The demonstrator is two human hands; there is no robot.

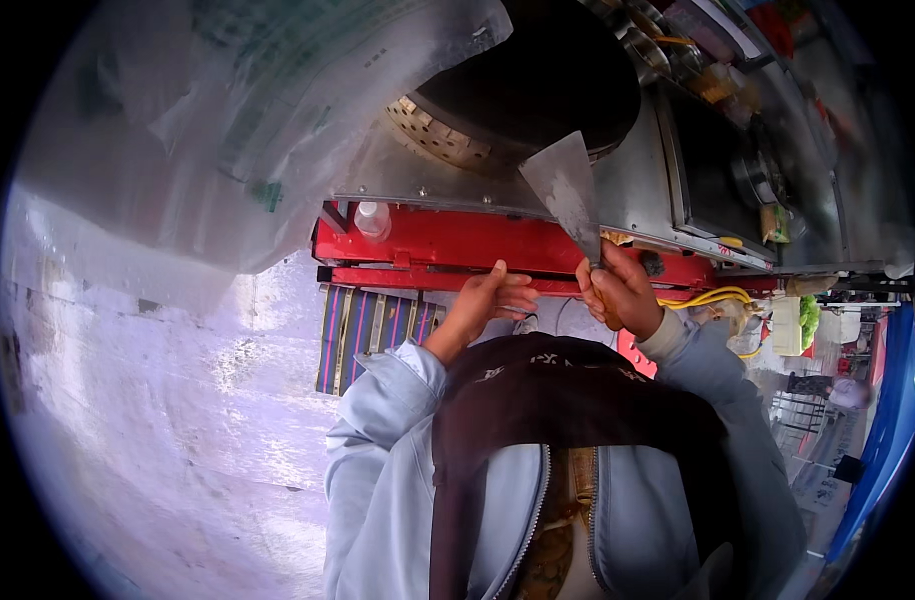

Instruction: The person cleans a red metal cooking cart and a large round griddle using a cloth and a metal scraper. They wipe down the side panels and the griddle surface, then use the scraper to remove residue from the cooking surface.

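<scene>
My right hand (628, 291) is closed around the wooden handle of a scraper (564, 187) with a wide, smeared metal blade. The blade points up and away from me, its tip overlapping the near edge of a round black griddle (532, 75) in the picture. My left hand (497, 297) holds nothing; its fingers are apart, and it hovers in front of the red frame of the cart (457, 236). Beneath the griddle shows a perforated metal ring (446, 139), set on a steel countertop (397, 169).
A clear plastic sheet (225, 150) hangs at the left. A plastic bottle (372, 220) stands on the red frame, above a striped bag (375, 337). Metal bowls (645, 52) and a dark recessed tray (709, 157) lie right of the griddle. A person (840, 391) is far right.
</scene>
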